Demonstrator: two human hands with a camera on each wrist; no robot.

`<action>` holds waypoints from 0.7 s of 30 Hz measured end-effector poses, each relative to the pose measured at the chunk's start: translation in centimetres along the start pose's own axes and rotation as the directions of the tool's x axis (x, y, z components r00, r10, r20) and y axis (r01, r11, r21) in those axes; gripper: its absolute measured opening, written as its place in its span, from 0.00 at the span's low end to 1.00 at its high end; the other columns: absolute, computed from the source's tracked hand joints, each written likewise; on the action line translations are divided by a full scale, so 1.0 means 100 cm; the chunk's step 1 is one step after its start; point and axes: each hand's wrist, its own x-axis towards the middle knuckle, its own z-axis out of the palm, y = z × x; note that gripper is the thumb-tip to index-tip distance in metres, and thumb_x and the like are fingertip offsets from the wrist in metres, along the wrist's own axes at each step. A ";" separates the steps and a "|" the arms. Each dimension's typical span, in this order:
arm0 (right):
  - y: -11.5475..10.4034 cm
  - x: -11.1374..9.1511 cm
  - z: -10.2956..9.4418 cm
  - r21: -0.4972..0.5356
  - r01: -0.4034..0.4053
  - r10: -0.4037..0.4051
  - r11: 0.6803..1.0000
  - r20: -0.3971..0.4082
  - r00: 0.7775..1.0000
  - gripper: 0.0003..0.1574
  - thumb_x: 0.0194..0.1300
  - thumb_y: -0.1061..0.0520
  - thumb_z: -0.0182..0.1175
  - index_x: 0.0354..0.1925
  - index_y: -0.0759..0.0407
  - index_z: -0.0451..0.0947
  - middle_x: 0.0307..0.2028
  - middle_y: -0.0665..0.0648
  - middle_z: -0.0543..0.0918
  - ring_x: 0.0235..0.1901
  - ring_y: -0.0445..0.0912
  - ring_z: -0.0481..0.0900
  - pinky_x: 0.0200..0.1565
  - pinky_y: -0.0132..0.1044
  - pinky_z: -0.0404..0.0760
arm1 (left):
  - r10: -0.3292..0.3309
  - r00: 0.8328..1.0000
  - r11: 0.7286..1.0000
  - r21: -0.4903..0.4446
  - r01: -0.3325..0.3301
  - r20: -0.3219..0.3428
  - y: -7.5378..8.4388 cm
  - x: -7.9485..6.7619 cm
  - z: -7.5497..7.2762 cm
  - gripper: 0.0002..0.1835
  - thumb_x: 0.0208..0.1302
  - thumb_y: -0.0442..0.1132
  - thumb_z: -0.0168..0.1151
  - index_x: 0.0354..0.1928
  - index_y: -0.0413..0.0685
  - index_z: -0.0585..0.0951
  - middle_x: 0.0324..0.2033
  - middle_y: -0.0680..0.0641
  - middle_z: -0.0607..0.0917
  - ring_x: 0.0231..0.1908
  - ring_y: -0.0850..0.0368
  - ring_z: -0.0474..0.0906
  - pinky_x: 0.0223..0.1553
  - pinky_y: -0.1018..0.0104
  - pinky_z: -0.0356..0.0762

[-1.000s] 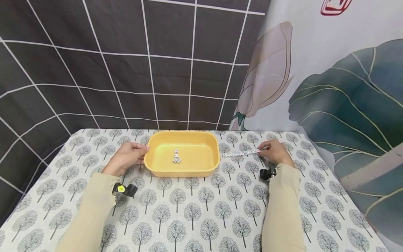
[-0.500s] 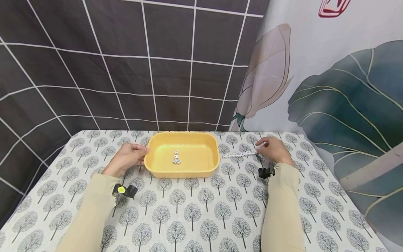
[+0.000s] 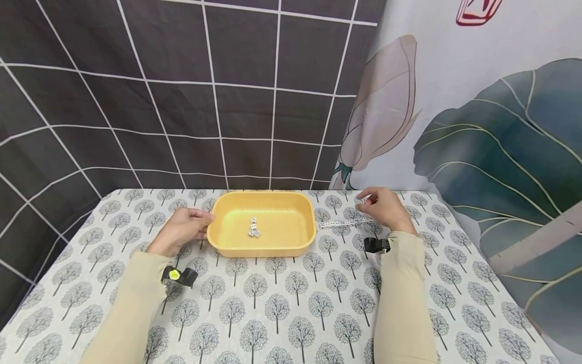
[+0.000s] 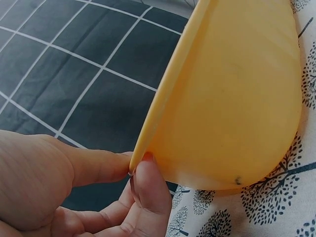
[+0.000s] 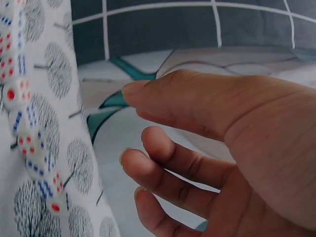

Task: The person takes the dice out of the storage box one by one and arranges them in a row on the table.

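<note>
A yellow plastic basin point(image 3: 261, 252) sits on the table with several white dice point(image 3: 253, 227) lying inside it, left of its middle. My left hand point(image 3: 183, 227) pinches the basin's left rim between thumb and fingers, which the left wrist view shows close up at the basin's edge point(image 4: 163, 98). Right of the basin runs a line of touching white dice point(image 3: 341, 223) with red and blue pips. Over the right end of this row point(image 5: 22, 118) hovers my right hand point(image 3: 387, 208), its thumb and loosely bent fingers apart and nothing between them.
A cloth printed with trees point(image 3: 277, 303) covers the table. Behind it hangs a dark curtain point(image 3: 245, 111) with white grid lines, and at the right a pale flower-patterned cloth point(image 3: 454, 167). A wrist camera point(image 3: 376, 245) is strapped to each forearm.
My right hand has risen off the right end of the dice row and shifted left and away from me. The left hand, basin and dice stay in place.
</note>
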 end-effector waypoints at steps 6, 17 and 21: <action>-0.010 0.001 0.003 0.026 0.048 -0.047 0.999 -0.014 0.999 0.17 0.67 0.56 0.66 0.53 0.59 0.82 0.31 0.54 0.80 0.29 0.45 0.73 0.34 0.36 0.74 | 0.004 1.000 1.000 0.007 -0.004 0.004 0.001 -0.001 0.000 0.20 0.77 0.37 0.54 0.61 0.26 0.72 0.47 0.39 0.84 0.36 0.60 0.83 0.42 0.70 0.89; -0.031 0.005 0.008 0.052 0.100 -0.099 0.994 -0.036 0.994 0.19 0.66 0.57 0.67 0.54 0.60 0.82 0.32 0.54 0.80 0.31 0.47 0.74 0.35 0.35 0.76 | 0.003 1.000 1.000 0.002 -0.003 0.007 0.001 -0.001 0.000 0.21 0.77 0.37 0.55 0.62 0.26 0.72 0.48 0.39 0.84 0.36 0.60 0.84 0.42 0.70 0.89; -0.037 0.005 0.012 0.061 0.091 -0.090 0.994 -0.028 0.996 0.19 0.66 0.56 0.68 0.55 0.59 0.82 0.33 0.54 0.79 0.32 0.47 0.74 0.34 0.35 0.76 | -0.005 1.000 1.000 -0.003 0.005 0.012 0.000 -0.001 0.000 0.21 0.77 0.37 0.55 0.62 0.26 0.71 0.49 0.37 0.84 0.37 0.60 0.84 0.42 0.69 0.89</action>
